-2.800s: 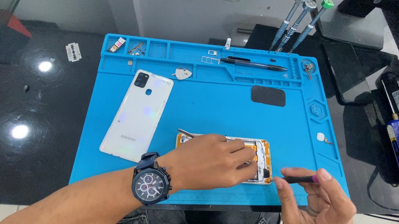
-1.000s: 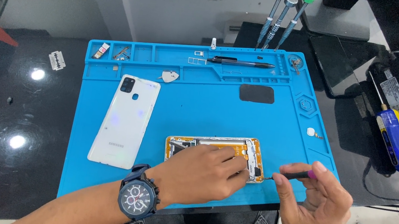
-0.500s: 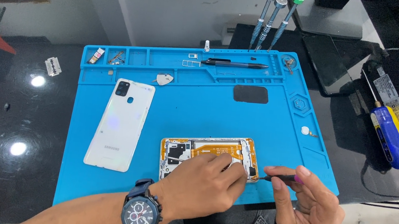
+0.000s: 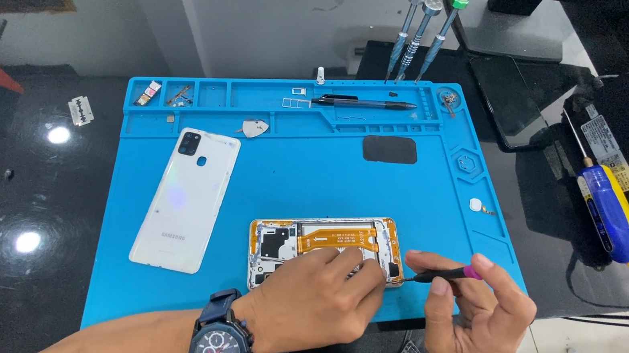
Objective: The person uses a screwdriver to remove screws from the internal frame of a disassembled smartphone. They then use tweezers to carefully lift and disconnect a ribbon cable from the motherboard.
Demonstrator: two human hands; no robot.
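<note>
Opened phone (image 4: pixel 325 247) lying face-down near front edge of blue mat (image 4: pixel 288 189). Left hand (image 4: pixel 314 302) pressed flat over it, fingers together. Right hand (image 4: pixel 478 319) pinching thin screwdriver (image 4: pixel 439 275), tip at phone's right end.

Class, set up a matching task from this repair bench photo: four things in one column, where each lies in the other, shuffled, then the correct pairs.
Things
1. white back cover
2. opened phone
3. razor blade
4. blue-handled screwdriver

Places
A. dark tabletop, left of the mat
B. under the left hand
C. mat's left half, lying flat
D. dark tabletop, right of the mat

Pairs: 1-C, 2-B, 3-A, 4-D
</note>
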